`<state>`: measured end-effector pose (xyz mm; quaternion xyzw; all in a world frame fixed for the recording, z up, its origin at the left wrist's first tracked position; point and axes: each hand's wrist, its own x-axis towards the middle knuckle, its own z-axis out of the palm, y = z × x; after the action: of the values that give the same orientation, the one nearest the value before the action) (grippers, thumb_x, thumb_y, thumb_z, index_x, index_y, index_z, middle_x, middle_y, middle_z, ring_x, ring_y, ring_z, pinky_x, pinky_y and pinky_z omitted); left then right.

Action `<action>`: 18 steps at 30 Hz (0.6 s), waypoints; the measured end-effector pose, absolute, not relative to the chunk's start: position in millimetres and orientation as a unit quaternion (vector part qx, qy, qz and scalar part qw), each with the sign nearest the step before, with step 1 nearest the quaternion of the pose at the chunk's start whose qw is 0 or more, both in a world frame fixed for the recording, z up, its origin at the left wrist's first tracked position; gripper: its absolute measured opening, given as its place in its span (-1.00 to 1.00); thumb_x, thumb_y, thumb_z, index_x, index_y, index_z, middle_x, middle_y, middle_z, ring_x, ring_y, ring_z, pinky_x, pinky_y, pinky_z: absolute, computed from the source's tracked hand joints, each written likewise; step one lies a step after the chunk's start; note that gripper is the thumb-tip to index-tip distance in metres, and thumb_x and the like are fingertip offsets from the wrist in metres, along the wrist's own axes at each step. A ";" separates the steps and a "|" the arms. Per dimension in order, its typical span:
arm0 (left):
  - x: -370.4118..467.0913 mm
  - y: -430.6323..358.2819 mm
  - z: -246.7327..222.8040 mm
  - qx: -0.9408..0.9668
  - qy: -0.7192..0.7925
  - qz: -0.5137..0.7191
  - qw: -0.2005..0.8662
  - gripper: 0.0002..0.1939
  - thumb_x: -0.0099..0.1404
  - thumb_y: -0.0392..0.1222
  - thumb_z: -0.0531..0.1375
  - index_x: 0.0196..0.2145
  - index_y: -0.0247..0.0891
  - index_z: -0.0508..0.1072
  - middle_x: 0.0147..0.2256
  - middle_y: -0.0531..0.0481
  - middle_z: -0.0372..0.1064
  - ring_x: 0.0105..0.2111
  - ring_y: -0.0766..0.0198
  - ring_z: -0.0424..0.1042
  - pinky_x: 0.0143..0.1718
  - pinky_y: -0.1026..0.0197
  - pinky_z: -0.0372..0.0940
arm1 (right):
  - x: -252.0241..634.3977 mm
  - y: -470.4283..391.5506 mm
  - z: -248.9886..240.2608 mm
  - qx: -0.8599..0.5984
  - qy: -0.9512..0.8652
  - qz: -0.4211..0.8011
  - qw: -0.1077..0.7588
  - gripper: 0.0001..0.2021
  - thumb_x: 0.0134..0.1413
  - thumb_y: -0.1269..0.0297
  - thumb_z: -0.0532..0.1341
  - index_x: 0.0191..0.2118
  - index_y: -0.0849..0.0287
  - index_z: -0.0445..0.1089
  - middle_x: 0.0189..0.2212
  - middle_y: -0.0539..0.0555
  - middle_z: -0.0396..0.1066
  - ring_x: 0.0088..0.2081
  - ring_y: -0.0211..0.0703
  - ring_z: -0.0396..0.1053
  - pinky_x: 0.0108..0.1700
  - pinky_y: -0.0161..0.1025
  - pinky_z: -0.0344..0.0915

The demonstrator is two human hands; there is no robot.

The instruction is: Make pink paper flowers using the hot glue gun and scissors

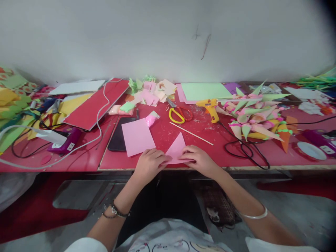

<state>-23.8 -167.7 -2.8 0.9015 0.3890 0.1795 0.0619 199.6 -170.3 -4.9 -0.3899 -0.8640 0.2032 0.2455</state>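
A pink paper sheet folded into a triangle (176,148) lies at the near edge of the red table (162,134). My left hand (148,163) presses on its lower left corner, fingers curled over the paper. On the lower right edge rests my right hand (200,159), pinching the fold. A flat pink square sheet (138,137) lies just left of them, partly over a dark phone (117,137).
Yellow-handled scissors (178,113), a thin wooden stick (191,133), a yellow glue gun (210,107) with black cable and a heap of paper cones (252,119) sit to the right. Paper scraps (151,91), red board (97,103) and cables lie left.
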 end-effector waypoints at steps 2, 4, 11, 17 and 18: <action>-20.8 -167.0 -4.2 0.894 0.403 0.187 0.055 -0.83 0.18 -0.11 0.09 -0.32 -0.17 0.44 -0.40 0.03 0.38 -0.34 0.31 0.31 -0.34 0.23 0.13 | 198.4 -167.9 -4.1 -0.405 -0.848 0.224 0.260 -0.84 0.04 0.31 0.11 -0.33 0.14 0.44 -0.34 0.08 0.33 -0.28 -0.23 0.28 -0.23 -0.27 0.25; -17.7 -166.5 -6.9 0.879 0.429 0.202 0.046 -0.76 0.20 -0.06 0.06 -0.42 -0.25 0.43 -0.46 0.00 0.36 -0.40 0.31 0.30 -0.39 0.25 0.13 | 196.9 -165.7 -3.1 -0.430 -0.829 0.234 0.271 -0.85 0.02 0.27 0.13 -0.38 0.16 0.44 -0.37 0.07 0.33 -0.30 -0.23 0.30 -0.25 -0.28 0.26; -16.4 -164.9 -12.3 0.842 0.481 0.224 0.096 -0.70 0.17 0.01 0.06 -0.43 -0.29 0.39 -0.46 -0.02 0.35 -0.41 0.27 0.30 -0.41 0.24 0.15 | 193.9 -162.6 -3.5 -0.501 -0.787 0.216 0.288 -0.84 -0.05 0.19 0.18 -0.43 0.18 0.39 -0.39 0.07 0.35 -0.33 -0.17 0.32 -0.27 -0.25 0.26; -21.0 -165.0 -8.8 0.854 0.455 0.213 0.137 -0.80 0.16 -0.07 0.11 -0.35 -0.22 0.44 -0.39 -0.01 0.36 -0.35 0.26 0.30 -0.35 0.21 0.16 | 199.3 -164.0 -5.0 -0.461 -0.823 0.210 0.256 -0.87 -0.03 0.27 0.16 -0.36 0.14 0.43 -0.36 0.07 0.30 -0.31 -0.18 0.27 -0.25 -0.24 0.21; -20.9 -165.0 -8.3 0.863 0.436 0.209 0.145 -0.83 0.15 -0.12 0.12 -0.32 -0.18 0.44 -0.36 0.00 0.36 -0.33 0.27 0.30 -0.32 0.21 0.16 | 201.1 -163.7 -5.5 -0.442 -0.837 0.211 0.245 -0.87 -0.02 0.30 0.16 -0.34 0.10 0.44 -0.35 0.07 0.29 -0.30 -0.19 0.26 -0.25 -0.23 0.19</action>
<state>-20.9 -165.0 -8.3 0.8632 0.4360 0.2090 0.1455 201.1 -163.7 -5.5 -0.4425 -0.8366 0.2106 0.2449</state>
